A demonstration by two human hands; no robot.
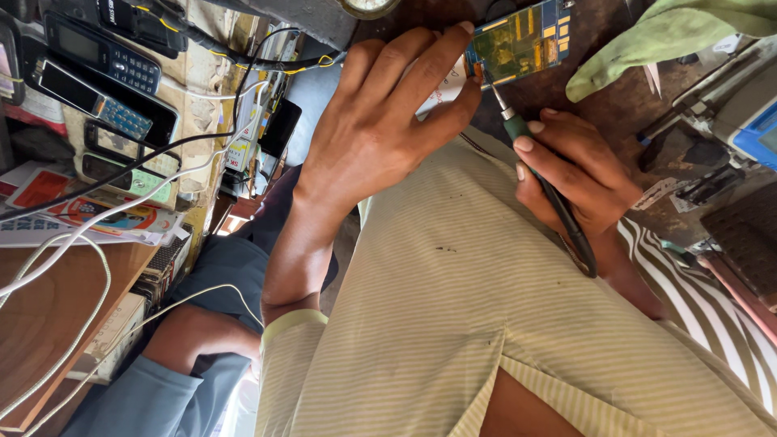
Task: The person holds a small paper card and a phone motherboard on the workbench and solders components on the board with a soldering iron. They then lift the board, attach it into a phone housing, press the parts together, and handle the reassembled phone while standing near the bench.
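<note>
at the far left, several old keypad phones (97, 69) lie on a cluttered shelf, with white cables (81, 267) looping down across a wooden surface (40, 324). lower down, another person's arm in a blue sleeve (162, 388) shows. moving rightward, the left hand (380, 121) reaches up the frame, fingers pressed together and stretched, pinching the left edge of a small circuit board (522, 40) between fingertips and thumb. the board sits at the top centre over the dark workbench (615, 97), its long axis roughly sideways, tilted up toward the right. just right of it, the right hand (575, 166) is closed around a green-handled screwdriver (550, 194). the tool's long axis runs diagonally, its tip pointing up-left and touching the board's lower edge. a green cloth (672, 36) lies at the upper right.
</note>
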